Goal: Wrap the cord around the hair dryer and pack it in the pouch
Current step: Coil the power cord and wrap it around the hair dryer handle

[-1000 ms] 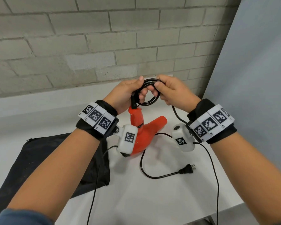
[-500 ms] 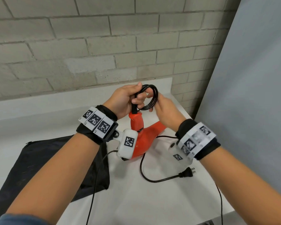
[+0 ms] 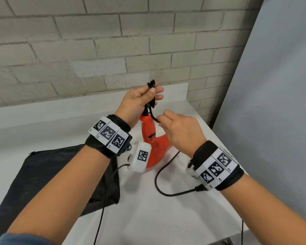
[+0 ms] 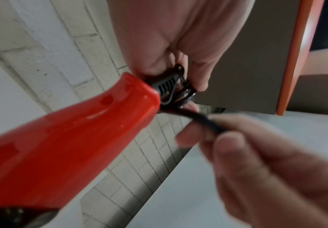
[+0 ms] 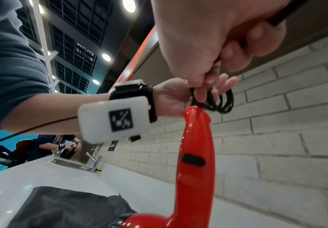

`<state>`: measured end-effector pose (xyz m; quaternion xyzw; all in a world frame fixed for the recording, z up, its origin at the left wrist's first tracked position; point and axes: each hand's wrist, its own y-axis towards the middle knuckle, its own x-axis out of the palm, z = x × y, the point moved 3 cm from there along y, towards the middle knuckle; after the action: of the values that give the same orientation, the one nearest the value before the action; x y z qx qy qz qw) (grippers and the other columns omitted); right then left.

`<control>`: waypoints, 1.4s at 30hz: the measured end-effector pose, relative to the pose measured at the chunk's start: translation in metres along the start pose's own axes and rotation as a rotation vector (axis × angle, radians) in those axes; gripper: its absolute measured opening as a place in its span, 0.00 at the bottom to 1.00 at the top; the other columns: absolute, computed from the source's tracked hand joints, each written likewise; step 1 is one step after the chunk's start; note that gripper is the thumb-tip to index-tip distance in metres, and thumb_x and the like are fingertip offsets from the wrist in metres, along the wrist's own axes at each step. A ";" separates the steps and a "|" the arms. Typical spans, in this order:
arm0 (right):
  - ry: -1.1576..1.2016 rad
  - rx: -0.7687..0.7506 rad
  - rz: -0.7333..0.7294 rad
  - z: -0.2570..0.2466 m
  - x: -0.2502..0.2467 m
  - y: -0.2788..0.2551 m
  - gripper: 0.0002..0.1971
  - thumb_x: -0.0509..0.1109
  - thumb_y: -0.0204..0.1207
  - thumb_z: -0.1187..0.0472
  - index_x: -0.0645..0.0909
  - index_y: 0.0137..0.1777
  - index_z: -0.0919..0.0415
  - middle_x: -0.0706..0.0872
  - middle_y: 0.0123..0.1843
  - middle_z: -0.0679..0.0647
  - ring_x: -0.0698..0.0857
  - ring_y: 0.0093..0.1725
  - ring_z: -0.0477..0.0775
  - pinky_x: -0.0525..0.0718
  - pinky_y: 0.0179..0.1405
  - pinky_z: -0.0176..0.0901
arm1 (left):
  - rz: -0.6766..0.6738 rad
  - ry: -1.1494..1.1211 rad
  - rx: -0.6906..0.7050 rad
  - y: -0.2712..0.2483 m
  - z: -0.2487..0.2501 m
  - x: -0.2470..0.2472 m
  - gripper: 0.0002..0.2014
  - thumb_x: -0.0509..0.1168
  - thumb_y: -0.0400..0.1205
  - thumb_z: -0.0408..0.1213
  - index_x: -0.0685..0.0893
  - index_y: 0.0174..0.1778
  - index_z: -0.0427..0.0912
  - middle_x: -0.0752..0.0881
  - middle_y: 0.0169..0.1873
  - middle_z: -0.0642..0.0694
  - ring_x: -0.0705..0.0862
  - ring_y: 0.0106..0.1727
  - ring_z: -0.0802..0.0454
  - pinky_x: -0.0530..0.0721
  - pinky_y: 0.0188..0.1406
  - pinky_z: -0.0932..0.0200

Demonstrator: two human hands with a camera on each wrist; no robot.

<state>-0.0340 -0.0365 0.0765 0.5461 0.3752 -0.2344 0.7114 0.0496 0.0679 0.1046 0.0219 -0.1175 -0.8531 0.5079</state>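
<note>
A red hair dryer (image 3: 151, 138) stands on the white table (image 3: 166, 218) with its handle pointing up. My left hand (image 3: 151, 93) grips several coiled loops of the black cord (image 3: 152, 85) just above the handle's end. My right hand (image 3: 160, 119) pinches a strand of cord right below the coil, beside the handle top. The rest of the cord (image 3: 157, 177) trails over the table to the plug (image 3: 199, 188), half hidden under my right wristband. The black pouch (image 3: 60, 174) lies flat to the left. In the right wrist view the coil (image 5: 219, 101) hangs over the handle (image 5: 196, 146).
A brick wall (image 3: 95, 50) runs close behind the table. A grey panel (image 3: 272, 103) stands at the right, past the table's right edge. The wrist cameras' thin cables (image 3: 102, 200) hang over the front. A sink with a faucet (image 5: 94, 163) sits farther along the counter.
My right hand has left the top of the coil and dropped below it, now pinching a strand by the handle. My left hand has lifted the loops and turned them edge-on.
</note>
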 end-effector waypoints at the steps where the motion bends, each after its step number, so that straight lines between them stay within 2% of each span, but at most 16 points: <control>1: -0.025 -0.030 0.033 0.002 -0.003 0.002 0.12 0.56 0.76 0.56 0.81 0.43 0.57 0.82 0.34 0.52 0.79 0.20 0.56 0.65 0.15 0.38 | -0.005 0.023 0.010 -0.001 -0.002 0.002 0.16 0.54 0.84 0.32 0.74 0.68 0.36 0.83 0.55 0.45 0.87 0.40 0.67 0.82 0.42 0.72; 5: -0.022 -0.075 0.148 0.008 -0.022 0.016 0.12 0.59 0.75 0.53 0.83 0.46 0.55 0.86 0.39 0.51 0.83 0.25 0.55 0.70 0.16 0.36 | -0.045 0.050 0.001 -0.004 -0.002 0.010 0.15 0.53 0.84 0.31 0.76 0.64 0.30 0.86 0.42 0.50 0.86 0.35 0.68 0.82 0.39 0.73; 8: 0.090 -0.019 0.195 0.013 -0.033 0.029 0.14 0.61 0.74 0.50 0.81 0.50 0.58 0.86 0.42 0.54 0.84 0.27 0.57 0.68 0.17 0.37 | -0.059 0.190 0.019 -0.005 0.002 0.012 0.20 0.49 0.86 0.39 0.83 0.38 0.34 0.84 0.21 0.54 0.81 0.25 0.63 0.79 0.34 0.68; 10: 0.221 0.090 0.160 0.021 -0.040 0.041 0.16 0.60 0.74 0.47 0.80 0.51 0.59 0.85 0.45 0.54 0.84 0.35 0.55 0.70 0.22 0.41 | -0.112 0.224 -0.014 -0.007 0.004 0.015 0.27 0.43 0.86 0.46 0.82 0.31 0.41 0.83 0.18 0.51 0.81 0.23 0.58 0.80 0.32 0.64; 13: 0.500 0.294 -0.098 0.041 -0.031 0.054 0.11 0.62 0.78 0.50 0.81 0.50 0.55 0.87 0.44 0.44 0.84 0.43 0.46 0.80 0.41 0.46 | -0.227 0.163 -0.085 -0.008 0.002 0.019 0.30 0.41 0.86 0.50 0.84 0.33 0.41 0.75 0.14 0.53 0.71 0.17 0.57 0.73 0.28 0.60; 15: 0.744 0.347 -0.230 0.045 -0.020 0.056 0.13 0.60 0.81 0.55 0.81 0.40 0.59 0.82 0.23 0.38 0.79 0.26 0.36 0.78 0.29 0.36 | -0.278 0.122 -0.119 -0.007 0.001 0.019 0.29 0.43 0.86 0.49 0.84 0.37 0.37 0.70 0.13 0.55 0.65 0.16 0.58 0.70 0.28 0.60; 17: 0.933 0.387 -0.233 0.045 -0.010 0.053 0.19 0.56 0.83 0.58 0.80 0.39 0.70 0.76 0.15 0.42 0.72 0.16 0.38 0.68 0.18 0.26 | -0.301 0.079 -0.138 -0.006 0.000 0.017 0.27 0.45 0.86 0.46 0.85 0.38 0.34 0.69 0.13 0.55 0.64 0.15 0.58 0.71 0.28 0.62; 18: 1.002 0.403 -0.219 0.043 -0.008 0.049 0.20 0.53 0.84 0.59 0.79 0.39 0.72 0.76 0.17 0.43 0.71 0.16 0.38 0.67 0.17 0.26 | -0.293 0.056 -0.145 -0.005 0.000 0.014 0.26 0.46 0.86 0.46 0.85 0.38 0.34 0.69 0.13 0.55 0.64 0.15 0.58 0.72 0.27 0.63; 22: 1.227 0.381 -0.215 0.040 -0.003 0.038 0.16 0.50 0.85 0.65 0.77 0.41 0.56 0.79 0.35 0.51 0.69 0.18 0.37 0.65 0.17 0.25 | -0.202 -0.011 -0.144 0.000 0.002 0.004 0.23 0.48 0.86 0.43 0.83 0.36 0.36 0.71 0.13 0.56 0.65 0.15 0.60 0.75 0.26 0.67; 25: 1.189 0.375 -0.152 0.039 0.003 0.038 0.10 0.55 0.82 0.65 0.79 0.49 0.61 0.78 0.35 0.49 0.72 0.21 0.36 0.67 0.22 0.23 | -0.206 -0.013 -0.120 0.001 0.001 0.000 0.22 0.48 0.86 0.42 0.83 0.36 0.36 0.71 0.13 0.57 0.66 0.16 0.61 0.80 0.31 0.68; 28: 1.112 0.393 -0.045 0.040 0.005 0.041 0.14 0.57 0.75 0.60 0.82 0.49 0.64 0.79 0.32 0.45 0.76 0.27 0.33 0.71 0.29 0.22 | -0.248 0.018 -0.072 0.001 0.000 -0.002 0.18 0.50 0.86 0.38 0.81 0.40 0.36 0.72 0.15 0.57 0.68 0.18 0.62 0.83 0.39 0.69; 31: 1.060 0.406 0.013 0.041 0.007 0.043 0.13 0.58 0.75 0.60 0.84 0.49 0.60 0.81 0.32 0.44 0.78 0.32 0.33 0.74 0.36 0.24 | -0.263 0.047 -0.017 0.002 -0.005 -0.006 0.13 0.54 0.80 0.41 0.82 0.42 0.39 0.71 0.17 0.59 0.69 0.20 0.63 0.82 0.43 0.69; 33: 1.018 0.427 0.037 0.040 0.007 0.042 0.10 0.60 0.78 0.63 0.84 0.47 0.54 0.82 0.33 0.46 0.79 0.33 0.34 0.75 0.40 0.24 | -0.260 0.095 0.021 0.002 -0.007 -0.009 0.11 0.57 0.78 0.42 0.82 0.45 0.42 0.72 0.19 0.59 0.69 0.23 0.63 0.79 0.38 0.69; 36: 0.952 0.454 0.083 0.040 0.004 0.042 0.13 0.61 0.79 0.66 0.80 0.36 0.52 0.82 0.32 0.50 0.76 0.30 0.36 0.73 0.36 0.23 | -0.192 0.161 0.093 0.000 -0.010 -0.011 0.09 0.61 0.79 0.36 0.78 0.54 0.42 0.76 0.26 0.58 0.74 0.27 0.64 0.73 0.30 0.72; 39: 0.937 0.469 0.092 0.037 0.000 0.042 0.17 0.61 0.79 0.66 0.76 0.29 0.48 0.75 0.26 0.43 0.74 0.26 0.35 0.70 0.30 0.23 | -0.057 0.183 0.190 -0.002 -0.013 -0.009 0.12 0.57 0.80 0.34 0.73 0.60 0.44 0.76 0.31 0.50 0.77 0.30 0.65 0.76 0.34 0.70; 42: 0.932 0.478 0.095 0.035 -0.002 0.041 0.18 0.61 0.79 0.65 0.75 0.29 0.47 0.75 0.25 0.42 0.73 0.26 0.35 0.70 0.30 0.24 | 0.038 0.254 0.312 -0.006 -0.017 -0.005 0.14 0.55 0.79 0.38 0.77 0.59 0.50 0.79 0.28 0.52 0.78 0.31 0.64 0.77 0.38 0.68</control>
<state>0.0050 -0.0579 0.1068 0.7560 0.5626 -0.0134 0.3344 0.0498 0.0719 0.0865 0.2053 -0.1837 -0.8052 0.5251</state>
